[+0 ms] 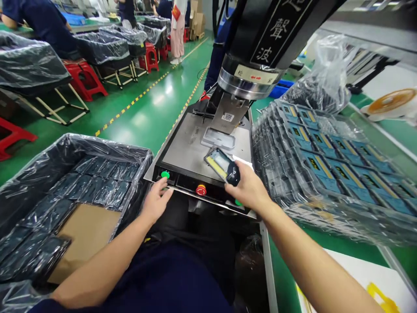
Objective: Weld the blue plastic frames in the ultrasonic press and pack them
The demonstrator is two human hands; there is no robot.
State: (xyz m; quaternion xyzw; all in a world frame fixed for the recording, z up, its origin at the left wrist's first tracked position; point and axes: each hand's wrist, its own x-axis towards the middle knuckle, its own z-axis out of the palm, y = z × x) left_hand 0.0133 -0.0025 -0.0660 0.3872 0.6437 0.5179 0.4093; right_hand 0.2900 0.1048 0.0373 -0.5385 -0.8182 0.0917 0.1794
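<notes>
My right hand [248, 184] grips the lower right end of a dark plastic device casing [219, 162] with a clear window and a yellow strip, tilted above the machine's metal plate [182, 150]. My left hand [157, 202] is near the green button [165, 174] at the machine's front left corner, thumb and fingers apart, holding nothing. A red emergency stop button [201, 190] sits between my hands. Behind the casing, the ultrasonic welder's metal horn [231, 114] hangs over a pale recessed fixture [218, 138]. A second green button [238, 202] is partly hidden by my right hand.
On my left, a plastic-lined bin [70, 141] contains bagged dark parts and cardboard [89, 230]. Stacked clear trays [276, 174] of blue-grey casings [319, 169] stand close on the right. Red stools [83, 78] and co-workers [39, 26] are across the green floor.
</notes>
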